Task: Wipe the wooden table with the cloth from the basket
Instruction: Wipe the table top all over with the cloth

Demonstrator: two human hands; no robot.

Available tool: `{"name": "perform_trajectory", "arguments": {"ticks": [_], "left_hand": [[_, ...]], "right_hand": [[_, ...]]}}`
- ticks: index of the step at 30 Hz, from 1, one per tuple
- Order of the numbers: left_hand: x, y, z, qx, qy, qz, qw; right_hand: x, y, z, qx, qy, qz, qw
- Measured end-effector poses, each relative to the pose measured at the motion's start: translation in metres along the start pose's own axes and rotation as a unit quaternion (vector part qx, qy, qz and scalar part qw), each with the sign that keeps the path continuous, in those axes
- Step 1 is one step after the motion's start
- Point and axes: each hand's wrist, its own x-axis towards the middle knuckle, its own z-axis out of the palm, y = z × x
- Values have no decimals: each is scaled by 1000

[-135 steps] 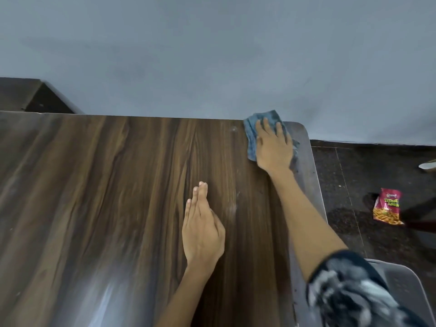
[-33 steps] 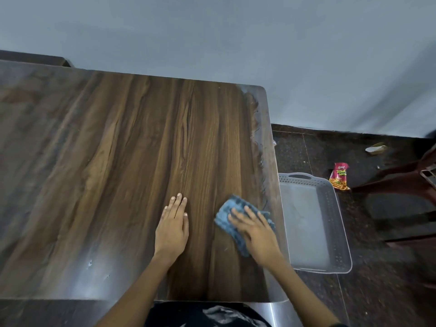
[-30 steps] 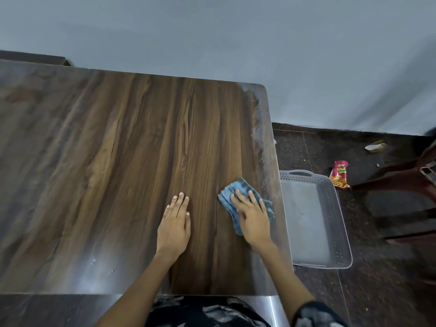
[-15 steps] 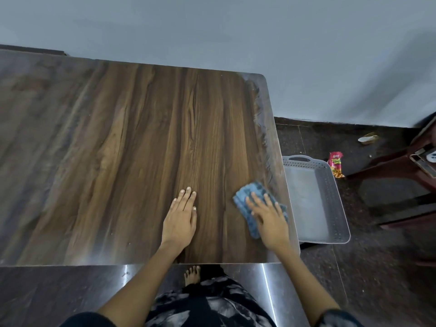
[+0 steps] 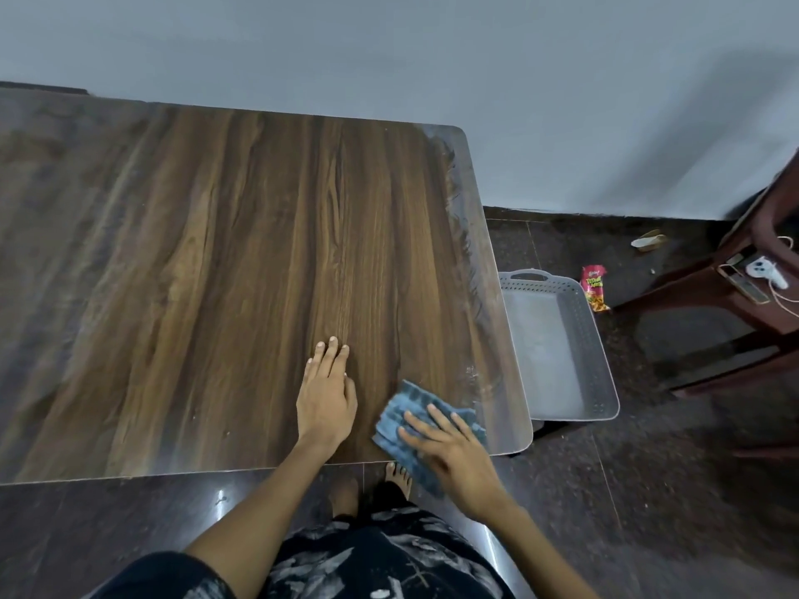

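The wooden table (image 5: 225, 270) fills the left and middle of the head view. A blue-grey cloth (image 5: 408, 419) lies at the table's near right corner, partly hanging over the near edge. My right hand (image 5: 454, 453) presses flat on the cloth with its fingers spread and straight. My left hand (image 5: 326, 395) rests flat on the bare wood just left of the cloth, fingers together and pointing away from me. The grey plastic basket (image 5: 603, 382) stands on the floor beside the table's right edge, with nothing in it.
A red snack packet (image 5: 594, 287) lies on the dark floor past the basket. A dark wooden stool (image 5: 709, 287) with a white controller (image 5: 765, 270) and a cable on it stands at the far right. A grey wall backs the table. My bare feet show below the table's near edge.
My right hand has drawn the cloth from the far right corner down the right side to the near edge. My left hand stayed flat on the wood. The camera tilted down, showing my feet.
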Motion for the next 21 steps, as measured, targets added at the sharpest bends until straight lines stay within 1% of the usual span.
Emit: {"name": "perform_trajectory", "arguments": {"ticks": [2, 5, 7, 9, 10, 12, 14, 16, 18, 21], "left_hand": [[1, 3, 0, -7, -1, 14, 1000], [7, 11, 2, -15, -3, 46, 999], [14, 19, 6, -15, -8, 58, 998], [23, 27, 12, -12, -18, 65, 998], [30, 31, 15, -10, -24, 68, 997], [44, 40, 20, -2, -34, 72, 997], [60, 50, 26, 5, -40, 71, 997], [76, 60, 31, 14, -40, 69, 997], [93, 69, 36, 19, -40, 62, 997], [124, 84, 44, 30, -37, 43, 998]], "right_hand": [[-4, 21, -14, 22, 3, 28, 999], [19, 44, -34, 32, 57, 96, 993], [44, 41, -41, 27, 85, 124, 988], [65, 30, -43, 21, 100, 127, 987], [71, 24, -43, 15, 95, 117, 989], [72, 23, -39, -3, 61, 66, 996], [68, 36, -40, -17, 21, 20, 999], [66, 57, -48, -68, -4, -1, 998], [74, 76, -59, -103, -4, 17, 995], [111, 102, -83, -101, 15, 77, 992]]}}
